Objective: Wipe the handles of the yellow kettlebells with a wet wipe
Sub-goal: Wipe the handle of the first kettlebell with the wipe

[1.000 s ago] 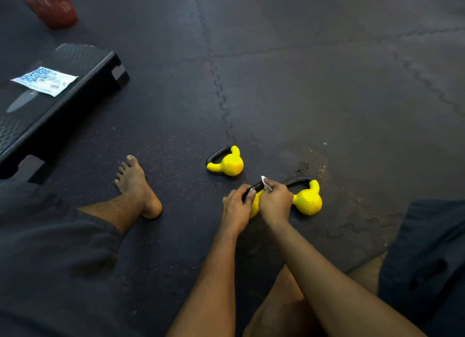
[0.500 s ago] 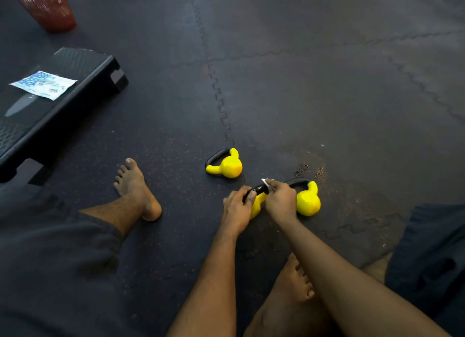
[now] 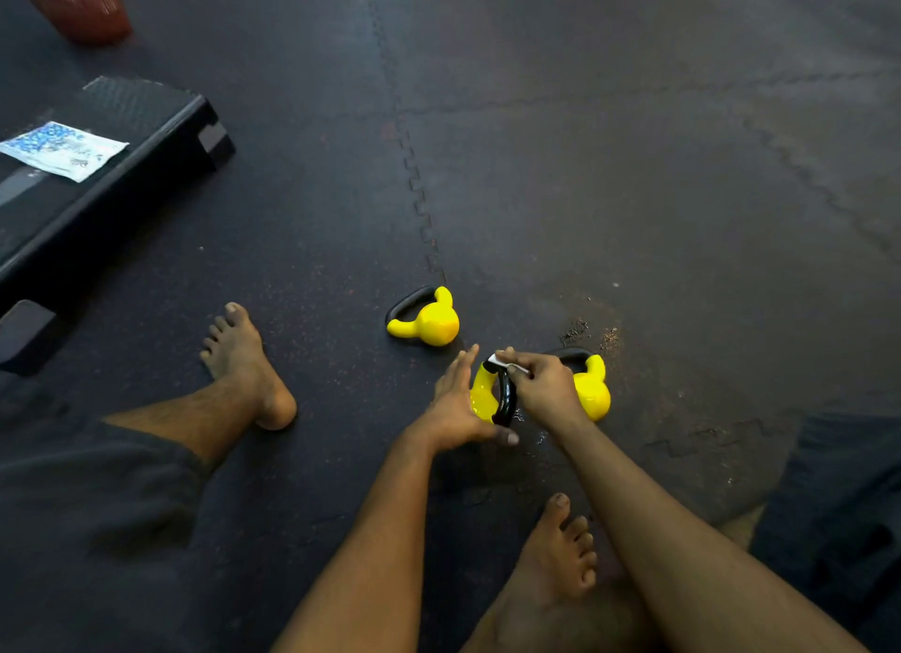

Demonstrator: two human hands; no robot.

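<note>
Three yellow kettlebells with black handles lie on the dark rubber floor. The far one (image 3: 429, 320) lies alone on its side. The middle kettlebell (image 3: 481, 393) sits between my hands, its black handle (image 3: 505, 399) turned toward me. My right hand (image 3: 543, 384) pinches a small white wet wipe (image 3: 498, 360) against the top of that handle. My left hand (image 3: 456, 401) rests beside the yellow body, fingers spread straight and thumb under the handle. The right hand partly hides the third kettlebell (image 3: 594, 391).
A black step platform (image 3: 112, 174) stands at the left with a wipes packet (image 3: 63, 149) on it. A red basket (image 3: 80, 4) is at top left. My bare feet (image 3: 246, 360) (image 3: 560, 550) rest on the mat. Grit (image 3: 582, 331) lies beyond the kettlebells.
My left hand has let go of the middle kettlebell's handle and spread its fingers. The handle has turned toward me, and my right hand with the wipe stays on it.
</note>
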